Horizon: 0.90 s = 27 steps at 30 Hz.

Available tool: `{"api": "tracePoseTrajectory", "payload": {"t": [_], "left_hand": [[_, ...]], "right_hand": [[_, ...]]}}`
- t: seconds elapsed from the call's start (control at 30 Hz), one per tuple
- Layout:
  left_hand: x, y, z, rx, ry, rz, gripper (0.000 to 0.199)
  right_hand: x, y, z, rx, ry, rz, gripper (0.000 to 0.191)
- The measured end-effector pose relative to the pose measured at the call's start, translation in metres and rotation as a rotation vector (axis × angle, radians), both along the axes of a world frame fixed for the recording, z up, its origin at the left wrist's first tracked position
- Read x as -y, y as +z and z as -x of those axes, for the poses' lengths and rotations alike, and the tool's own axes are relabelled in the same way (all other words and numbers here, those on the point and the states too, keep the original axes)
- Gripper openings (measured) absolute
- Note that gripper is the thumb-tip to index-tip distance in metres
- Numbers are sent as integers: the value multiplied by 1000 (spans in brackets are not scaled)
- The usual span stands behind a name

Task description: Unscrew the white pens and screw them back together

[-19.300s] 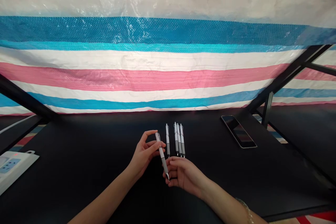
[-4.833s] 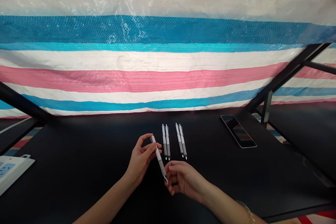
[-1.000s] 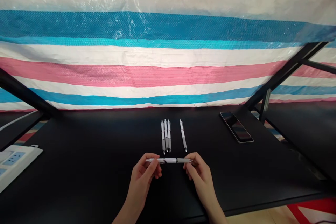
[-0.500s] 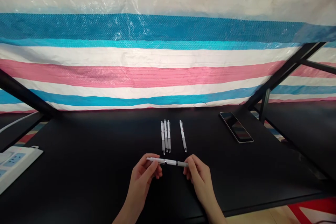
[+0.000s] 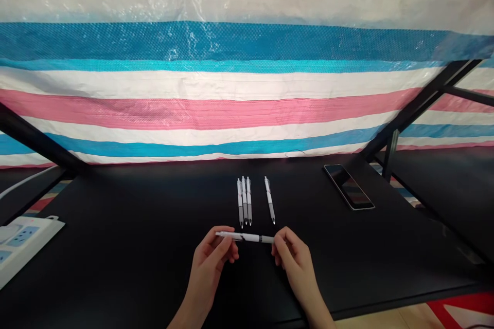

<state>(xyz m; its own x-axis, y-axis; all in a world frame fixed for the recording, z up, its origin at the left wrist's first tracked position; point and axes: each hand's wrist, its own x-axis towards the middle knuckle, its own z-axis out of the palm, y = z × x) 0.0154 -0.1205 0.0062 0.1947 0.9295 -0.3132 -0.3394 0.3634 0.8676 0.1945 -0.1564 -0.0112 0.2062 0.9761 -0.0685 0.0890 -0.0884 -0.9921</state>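
A white pen (image 5: 250,237) with a grey grip lies level between my two hands, above the near part of the black table. My left hand (image 5: 216,252) pinches its clip end between thumb and fingers. At the grey tip end, my right hand (image 5: 290,252) closes thumb and fingers on the pen, hiding the point. Just beyond the hands, three similar pens (image 5: 244,201) lie side by side on the table, tips toward me. A single pen (image 5: 269,200) rests apart from them to the right.
A smartphone (image 5: 349,187) lies at the back right of the black table (image 5: 135,247). On the left edge is a white power strip (image 5: 29,241). Dark metal bars (image 5: 411,113) rise at both sides, and a striped plastic sheet (image 5: 216,113) hangs behind.
My right hand has shifted very slightly to the right along the pen's grip end. My left hand and the pens on the table stay as they were.
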Motion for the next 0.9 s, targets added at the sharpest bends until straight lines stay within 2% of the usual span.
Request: {"api": "tracePoseTrajectory", "payload": {"t": [0.1,0.27,0.43,0.6,0.77,0.9], "left_hand": [[0,-1,0,5,-3,1,17],[0,-2,1,7,9,5,19],[0,-2,1,1,16,10,19],[0,-1,1,8,21,20,19],[0,-2,0,8,19,21,20],[-1,-3,0,10,23,19,19]], "right_hand": [[0,-2,0,-31,5,-15,25],[-1,-2,-1,33,1,-4,39],[0,-3,-1,-11,28,-22,24],[0,-3,0,17,13,7,36],[0,-5,-2,-37,30,-19,22],[-1,-3,-2,-4,28,-2,28]]}}
